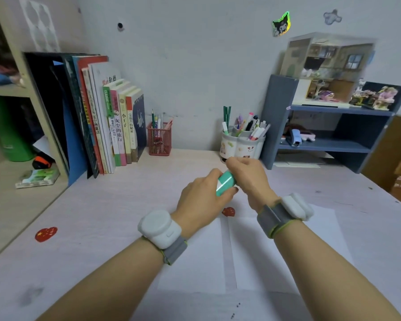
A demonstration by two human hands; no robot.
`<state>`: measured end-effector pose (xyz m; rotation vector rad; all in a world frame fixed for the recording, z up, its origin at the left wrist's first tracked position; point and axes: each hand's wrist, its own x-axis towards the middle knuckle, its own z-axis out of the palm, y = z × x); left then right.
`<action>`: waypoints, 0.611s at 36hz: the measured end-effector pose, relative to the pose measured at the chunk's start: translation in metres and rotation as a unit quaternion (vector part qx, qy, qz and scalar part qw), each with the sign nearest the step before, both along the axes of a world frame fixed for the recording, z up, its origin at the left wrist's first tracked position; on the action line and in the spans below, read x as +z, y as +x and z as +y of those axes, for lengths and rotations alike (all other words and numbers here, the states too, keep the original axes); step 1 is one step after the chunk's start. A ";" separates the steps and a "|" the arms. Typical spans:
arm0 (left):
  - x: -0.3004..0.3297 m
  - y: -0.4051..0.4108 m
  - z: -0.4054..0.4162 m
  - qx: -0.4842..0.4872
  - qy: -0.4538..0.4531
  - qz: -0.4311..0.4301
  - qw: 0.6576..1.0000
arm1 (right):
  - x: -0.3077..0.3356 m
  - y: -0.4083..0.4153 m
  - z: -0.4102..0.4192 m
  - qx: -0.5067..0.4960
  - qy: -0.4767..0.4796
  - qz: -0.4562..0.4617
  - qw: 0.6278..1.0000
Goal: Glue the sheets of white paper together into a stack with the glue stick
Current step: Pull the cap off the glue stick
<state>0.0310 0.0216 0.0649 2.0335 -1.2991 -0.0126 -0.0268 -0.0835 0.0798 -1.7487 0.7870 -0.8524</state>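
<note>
A teal and white glue stick is held above the desk between both hands. My left hand grips its lower body, fingers curled round it. My right hand grips its upper end, and that end is hidden inside the fingers. Two white paper sheets lie flat on the desk below my wrists: a left sheet and a right sheet, side by side with a narrow strip of desk between them. My forearms cover part of each sheet.
A white pen holder and a red mesh pen cup stand at the back of the desk. Books lean at back left; a blue shelf is at back right. Red heart stickers mark the desk.
</note>
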 end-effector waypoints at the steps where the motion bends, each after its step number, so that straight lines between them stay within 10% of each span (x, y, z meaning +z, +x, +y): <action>1: 0.000 -0.001 -0.001 0.005 0.013 -0.011 1.000 | 0.000 0.001 -0.002 -0.002 0.006 0.000 1.000; 22: 0.003 0.012 0.006 0.103 0.111 -0.156 0.976 | -0.008 0.045 -0.005 -0.021 0.067 0.034 0.997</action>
